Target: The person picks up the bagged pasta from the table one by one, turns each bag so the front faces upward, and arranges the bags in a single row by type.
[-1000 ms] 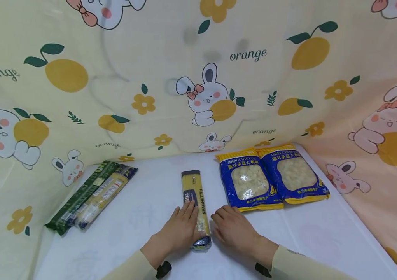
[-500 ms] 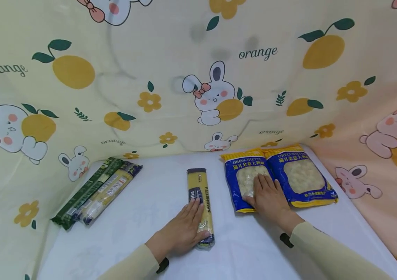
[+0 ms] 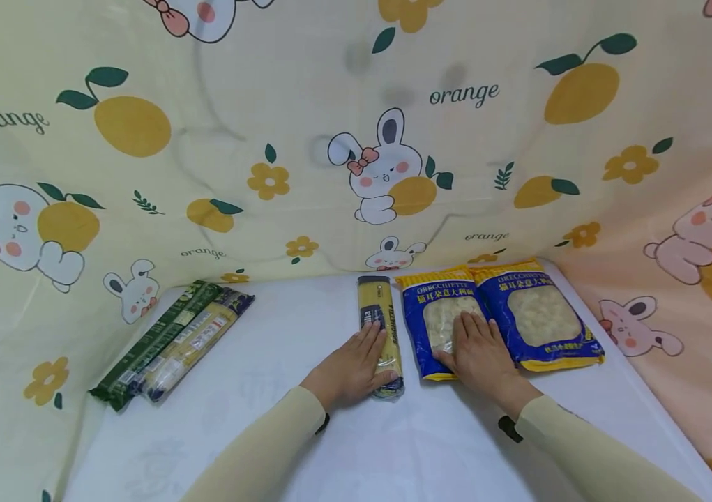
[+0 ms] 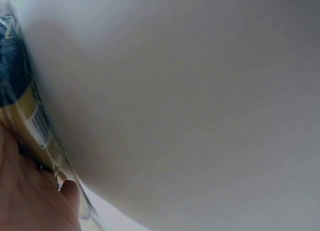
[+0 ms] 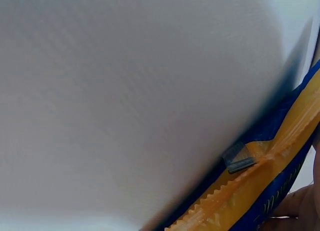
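Observation:
A clear-and-blue pack of spaghetti (image 3: 377, 294) lies lengthwise on the white table, just left of the pasta bags. My left hand (image 3: 351, 364) rests on its lower half, fingers extended over the wrapper and thumb near the bottom end. In the left wrist view the pack's side (image 4: 37, 123) shows beside the palm. My right hand (image 3: 484, 357) lies with spread thumb and extended fingers on the nearer blue-and-yellow orecchiette bag (image 3: 417, 314), covering part of its window. That bag's yellow crimped edge (image 5: 220, 201) appears in the right wrist view. A second orecchiette bag (image 3: 544, 317) adjoins it on the right.
At the table's left side, a green long pasta pack (image 3: 157, 341) and a clear-and-blue one (image 3: 195, 345) lie slanted, side by side. A patterned cloth (image 3: 305, 84) hangs behind the white table (image 3: 255, 432) and along its sides.
My right hand has left the spaghetti pack's side and come onto the nearer orecchiette bag. My left hand has slid the spaghetti pack away from me and rightward, closer to the bags.

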A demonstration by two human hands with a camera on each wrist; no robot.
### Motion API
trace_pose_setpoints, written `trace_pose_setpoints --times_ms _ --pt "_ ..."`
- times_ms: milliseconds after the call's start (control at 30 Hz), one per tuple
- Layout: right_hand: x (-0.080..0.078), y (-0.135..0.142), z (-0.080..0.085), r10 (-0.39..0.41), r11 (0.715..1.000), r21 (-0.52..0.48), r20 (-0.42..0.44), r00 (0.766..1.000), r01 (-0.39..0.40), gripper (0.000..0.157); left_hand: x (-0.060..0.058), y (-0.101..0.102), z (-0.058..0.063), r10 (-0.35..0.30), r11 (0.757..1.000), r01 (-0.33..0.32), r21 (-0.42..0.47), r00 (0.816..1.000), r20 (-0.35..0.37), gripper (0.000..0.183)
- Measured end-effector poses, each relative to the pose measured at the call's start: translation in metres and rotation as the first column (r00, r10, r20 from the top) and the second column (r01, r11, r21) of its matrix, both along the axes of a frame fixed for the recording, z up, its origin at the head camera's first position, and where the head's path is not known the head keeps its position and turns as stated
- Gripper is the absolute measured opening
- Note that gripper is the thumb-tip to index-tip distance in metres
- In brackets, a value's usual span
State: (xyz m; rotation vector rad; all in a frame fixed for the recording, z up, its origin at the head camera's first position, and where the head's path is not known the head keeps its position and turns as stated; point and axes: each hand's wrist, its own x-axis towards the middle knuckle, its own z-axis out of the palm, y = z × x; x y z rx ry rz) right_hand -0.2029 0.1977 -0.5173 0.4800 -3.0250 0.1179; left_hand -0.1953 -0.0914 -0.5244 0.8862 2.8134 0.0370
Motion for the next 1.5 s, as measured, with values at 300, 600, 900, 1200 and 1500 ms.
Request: trace_pose_setpoints --times_ms 300,600,900,1200,1500 --pt "-0.002 -0.004 -0.001 -0.008 1.0 0.003 0.012 1.0 0.008 0.087 -0.006 0.001 -0.003 0.032 0.999 -0.033 0.02 0.998 0.044 0.092" --pt "-0.003 -0.004 0.001 -0.03 0.999 0.016 0.029 0.999 0.029 0.089 -0.005 0.005 0.001 0.029 1.0 -0.029 0.002 0.999 0.039 0.09" --pt "-0.004 -0.006 -0.002 -0.035 0.999 0.003 0.044 0.998 0.035 0.089 0.0 -0.001 0.004 0.048 0.997 -0.05 0.055 0.998 0.046 0.081" --pt "-0.002 -0.009 -0.002 -0.034 0.999 0.012 0.033 0.999 0.034 0.09 0.009 -0.094 0.025 0.153 0.98 -0.152 0.127 0.988 0.001 0.067" --pt "-0.002 -0.002 -0.001 -0.03 0.999 0.015 -0.001 1.0 0.03 0.09 0.001 -0.222 0.044 0.282 0.957 -0.259 0.131 0.935 -0.213 0.054"
